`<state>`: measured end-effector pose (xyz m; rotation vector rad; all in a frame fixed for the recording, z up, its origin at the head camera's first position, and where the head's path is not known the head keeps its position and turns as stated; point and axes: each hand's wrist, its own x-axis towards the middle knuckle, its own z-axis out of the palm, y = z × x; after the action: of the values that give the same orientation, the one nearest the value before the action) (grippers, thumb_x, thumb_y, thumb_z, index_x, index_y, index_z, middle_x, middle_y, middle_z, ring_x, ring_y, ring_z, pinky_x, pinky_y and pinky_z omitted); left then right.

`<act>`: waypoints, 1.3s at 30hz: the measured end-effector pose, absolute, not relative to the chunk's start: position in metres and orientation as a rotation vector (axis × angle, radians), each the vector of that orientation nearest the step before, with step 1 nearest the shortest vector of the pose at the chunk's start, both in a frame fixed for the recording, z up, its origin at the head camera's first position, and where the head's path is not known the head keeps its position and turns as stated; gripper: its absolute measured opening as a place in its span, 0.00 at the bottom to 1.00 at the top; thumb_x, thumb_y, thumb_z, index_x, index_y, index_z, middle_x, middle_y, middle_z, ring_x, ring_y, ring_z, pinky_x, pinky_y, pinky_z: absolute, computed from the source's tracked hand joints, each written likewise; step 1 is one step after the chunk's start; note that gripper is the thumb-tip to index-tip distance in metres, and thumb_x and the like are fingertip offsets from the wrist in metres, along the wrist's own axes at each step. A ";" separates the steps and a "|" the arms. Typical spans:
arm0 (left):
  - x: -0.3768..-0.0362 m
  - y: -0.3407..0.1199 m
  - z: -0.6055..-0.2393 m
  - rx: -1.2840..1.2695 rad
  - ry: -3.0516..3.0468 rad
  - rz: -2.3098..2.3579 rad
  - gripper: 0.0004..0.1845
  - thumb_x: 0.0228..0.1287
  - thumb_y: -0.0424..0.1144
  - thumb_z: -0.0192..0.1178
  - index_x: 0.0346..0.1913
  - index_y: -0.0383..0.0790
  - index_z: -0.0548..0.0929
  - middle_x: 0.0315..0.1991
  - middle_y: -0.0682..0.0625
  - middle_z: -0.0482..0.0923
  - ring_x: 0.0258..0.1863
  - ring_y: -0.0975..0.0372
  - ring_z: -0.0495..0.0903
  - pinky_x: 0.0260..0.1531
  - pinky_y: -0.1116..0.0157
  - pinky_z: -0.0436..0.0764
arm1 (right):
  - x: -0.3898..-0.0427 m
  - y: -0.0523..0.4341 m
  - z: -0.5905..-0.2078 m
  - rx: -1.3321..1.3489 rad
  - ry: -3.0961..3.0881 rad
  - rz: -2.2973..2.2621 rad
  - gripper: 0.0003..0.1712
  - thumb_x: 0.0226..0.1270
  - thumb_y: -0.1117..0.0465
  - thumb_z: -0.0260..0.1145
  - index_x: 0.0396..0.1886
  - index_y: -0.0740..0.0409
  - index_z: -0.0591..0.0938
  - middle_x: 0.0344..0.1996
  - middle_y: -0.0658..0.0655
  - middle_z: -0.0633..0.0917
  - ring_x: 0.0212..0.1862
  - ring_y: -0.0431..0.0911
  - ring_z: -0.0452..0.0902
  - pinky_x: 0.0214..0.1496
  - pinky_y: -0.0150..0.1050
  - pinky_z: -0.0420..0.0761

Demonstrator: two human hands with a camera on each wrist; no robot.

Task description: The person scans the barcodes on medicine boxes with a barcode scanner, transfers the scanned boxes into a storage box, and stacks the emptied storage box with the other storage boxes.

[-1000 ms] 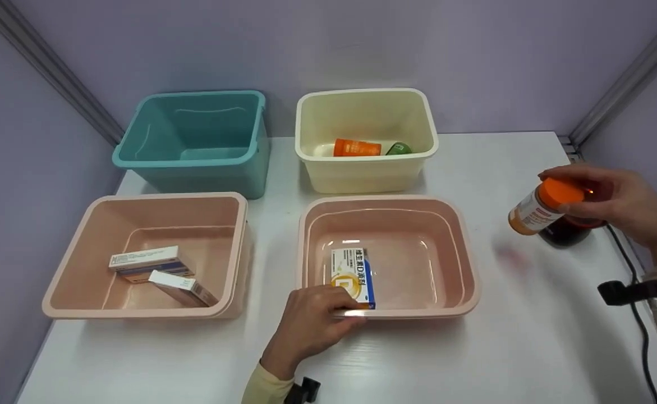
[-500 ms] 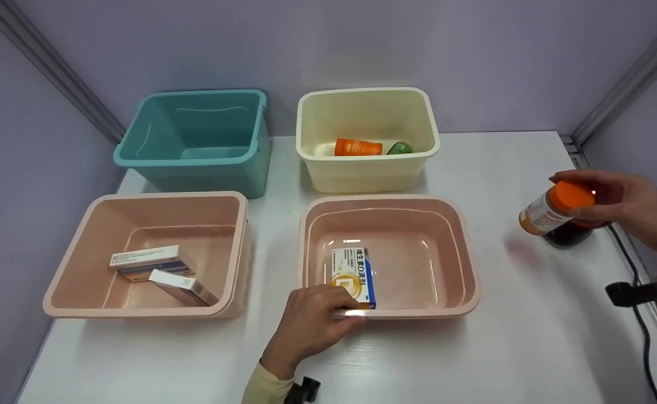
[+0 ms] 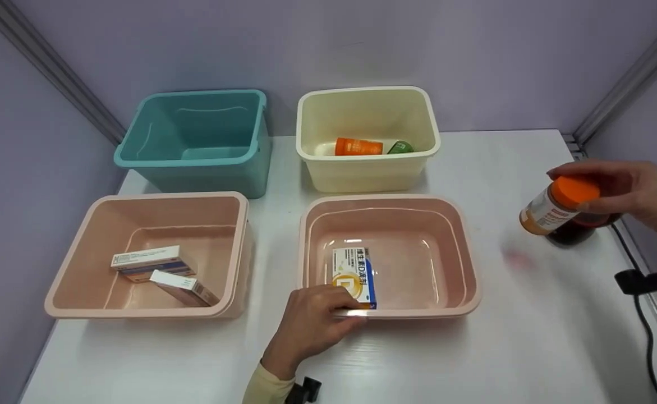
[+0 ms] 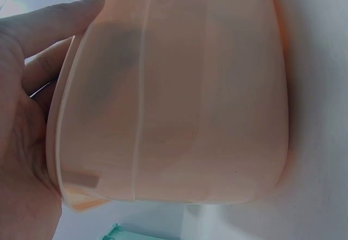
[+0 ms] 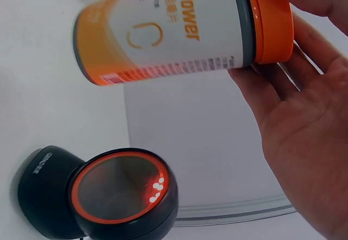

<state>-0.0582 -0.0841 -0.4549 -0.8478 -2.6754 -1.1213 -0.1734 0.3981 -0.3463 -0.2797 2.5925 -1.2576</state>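
My right hand (image 3: 634, 191) grips the orange cap of a tilted orange-and-white bottle (image 3: 552, 206) (image 5: 179, 25), held just above a round black scanner (image 3: 570, 231) (image 5: 117, 196) with a lit red ring. My left hand (image 3: 312, 321) grips the near rim of the right pink bin (image 3: 463, 255) (image 4: 179, 104), fingers curled over its edge (image 4: 49, 28). A blue, white and yellow medicine box (image 3: 353, 275) lies inside that bin, right by my fingers.
A left pink bin (image 3: 76, 252) holds two flat boxes (image 3: 160, 272). Behind stand a teal bin (image 3: 193, 160) and a cream bin (image 3: 367, 168) holding an orange bottle (image 3: 357, 147) and a green item (image 3: 399, 148). A black cable (image 3: 642, 331) runs along the table's right edge.
My right hand has moved the bottle slightly right and up over the scanner. The left hand stays on the bin rim.
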 end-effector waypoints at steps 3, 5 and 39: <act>-0.058 -0.084 -0.455 -0.847 -2.669 -1.125 0.06 0.53 0.46 0.75 0.32 0.52 0.89 0.30 0.64 0.83 0.30 0.74 0.78 0.30 0.70 0.76 | -0.173 0.398 -0.342 -0.335 2.567 -1.242 0.32 0.63 0.75 0.65 0.68 0.59 0.72 0.60 0.47 0.75 0.51 0.46 0.73 0.39 0.42 0.82; -0.058 -0.084 -0.455 -0.848 -2.662 -1.116 0.06 0.53 0.46 0.75 0.32 0.52 0.89 0.30 0.65 0.83 0.30 0.74 0.78 0.30 0.70 0.76 | -0.173 0.399 -0.341 -0.364 2.554 -1.236 0.33 0.62 0.77 0.65 0.68 0.60 0.73 0.60 0.48 0.75 0.51 0.46 0.73 0.40 0.43 0.82; -0.058 -0.085 -0.457 -0.869 -2.628 -1.093 0.06 0.54 0.49 0.73 0.32 0.54 0.89 0.29 0.65 0.83 0.30 0.75 0.79 0.28 0.71 0.76 | -0.181 0.359 -0.329 -0.332 2.684 -1.527 0.28 0.65 0.71 0.67 0.65 0.62 0.75 0.57 0.50 0.78 0.52 0.43 0.75 0.46 0.27 0.76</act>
<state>-0.0577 -0.0849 -0.4569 -0.8694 -2.6282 -1.0933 -0.1813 0.3590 -0.3295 -0.3323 2.6840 -1.5273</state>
